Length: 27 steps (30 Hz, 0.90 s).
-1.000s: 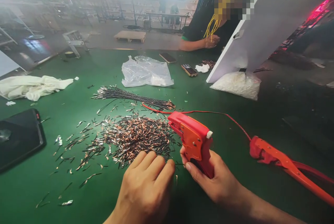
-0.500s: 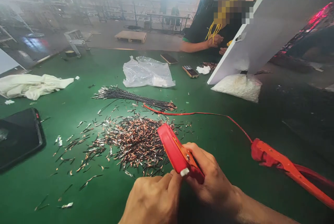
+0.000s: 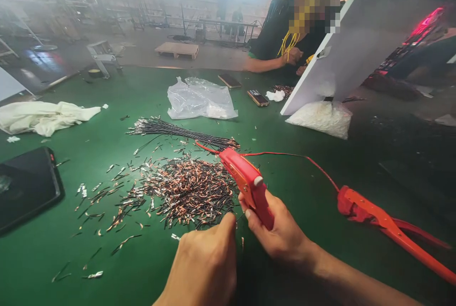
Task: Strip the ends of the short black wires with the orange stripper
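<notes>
My right hand (image 3: 281, 230) is wrapped round the handles of a red and orange wire stripper (image 3: 242, 173), whose head points up and to the left. Close beside it, my left hand (image 3: 208, 258) is curled closed, thumb on top; whatever its fingers pinch is hidden from me. Just beyond both hands lies a heap of short black wire offcuts (image 3: 194, 192) with bare copper ends and some silver terminals. One small copper-coloured scrap (image 3: 242, 243) shows between the hands. Behind the heap, a bundle of black wires (image 3: 178, 130) lies with stripped copper ends to the right.
A second red tool (image 3: 370, 208) lies at right, with a thin red strip (image 3: 278, 153) running from it. A black phone (image 3: 28, 187), white cloth (image 3: 46, 115), clear plastic bag (image 3: 201, 99) and white-filled bag (image 3: 322, 118) lie around. Across the green table (image 3: 124, 253), a person holds yellow wires (image 3: 290, 44).
The wire stripper has turned more upright and moved slightly right, away from my left hand. My left hand has shifted a little left, and a scrap now shows between the hands.
</notes>
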Each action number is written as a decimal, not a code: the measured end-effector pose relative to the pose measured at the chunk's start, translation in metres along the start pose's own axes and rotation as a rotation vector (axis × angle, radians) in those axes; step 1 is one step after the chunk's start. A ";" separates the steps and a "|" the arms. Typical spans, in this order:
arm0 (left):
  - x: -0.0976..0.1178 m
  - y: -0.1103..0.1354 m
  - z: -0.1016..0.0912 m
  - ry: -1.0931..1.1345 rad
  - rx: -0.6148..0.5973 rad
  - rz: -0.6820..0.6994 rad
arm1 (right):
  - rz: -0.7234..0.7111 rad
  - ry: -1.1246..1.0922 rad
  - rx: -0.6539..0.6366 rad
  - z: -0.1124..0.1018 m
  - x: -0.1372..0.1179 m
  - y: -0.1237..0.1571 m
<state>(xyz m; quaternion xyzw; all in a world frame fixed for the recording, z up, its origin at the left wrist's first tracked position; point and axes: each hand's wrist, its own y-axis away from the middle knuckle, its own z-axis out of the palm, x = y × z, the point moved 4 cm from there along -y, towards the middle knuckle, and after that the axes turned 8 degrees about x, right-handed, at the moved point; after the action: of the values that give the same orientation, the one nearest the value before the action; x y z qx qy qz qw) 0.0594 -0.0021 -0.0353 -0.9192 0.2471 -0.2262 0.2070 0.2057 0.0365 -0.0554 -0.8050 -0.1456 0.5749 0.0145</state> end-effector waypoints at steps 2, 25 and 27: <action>0.000 -0.003 -0.001 -0.007 0.034 -0.010 | 0.048 -0.070 -0.009 0.000 0.002 0.001; 0.002 0.009 -0.004 -0.017 -0.008 0.089 | -0.406 0.368 0.028 0.006 -0.011 0.001; 0.003 0.007 -0.008 -0.012 0.032 0.063 | -0.397 0.412 0.086 -0.001 -0.007 -0.002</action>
<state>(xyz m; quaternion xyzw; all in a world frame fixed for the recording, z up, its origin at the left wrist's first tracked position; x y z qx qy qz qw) 0.0553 -0.0117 -0.0311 -0.9088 0.2711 -0.2178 0.2305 0.2037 0.0371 -0.0478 -0.8594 -0.2697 0.3908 0.1898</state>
